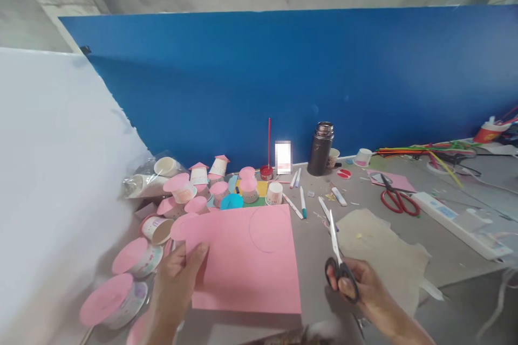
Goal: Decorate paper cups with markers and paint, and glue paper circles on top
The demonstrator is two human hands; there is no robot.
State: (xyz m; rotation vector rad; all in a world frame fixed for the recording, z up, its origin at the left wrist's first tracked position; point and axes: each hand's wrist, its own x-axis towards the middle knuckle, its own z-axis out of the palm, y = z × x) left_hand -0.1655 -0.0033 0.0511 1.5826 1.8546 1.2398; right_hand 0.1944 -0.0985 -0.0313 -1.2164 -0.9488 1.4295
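My left hand (pixel 176 275) pinches the left edge of a pink paper sheet (pixel 251 264), thumb on top; a circle is pencilled near the sheet's far right corner. My right hand (pixel 360 283) has its fingers through the black handles of a pair of scissors (pixel 336 250), whose blades are together and point away from me, just right of the sheet. The sheet lies over the grey table (pixel 311 248).
Several paper cups with pink lids (pixel 133 259) crowd the left side. Behind are markers (pixel 301 202), a dark flask (pixel 321 148), red scissors (pixel 399 199), a power strip (pixel 457 221), a beige sheet (pixel 384 253) and coloured sticks (pixel 424 148). A blue board (pixel 307 81) walls the back.
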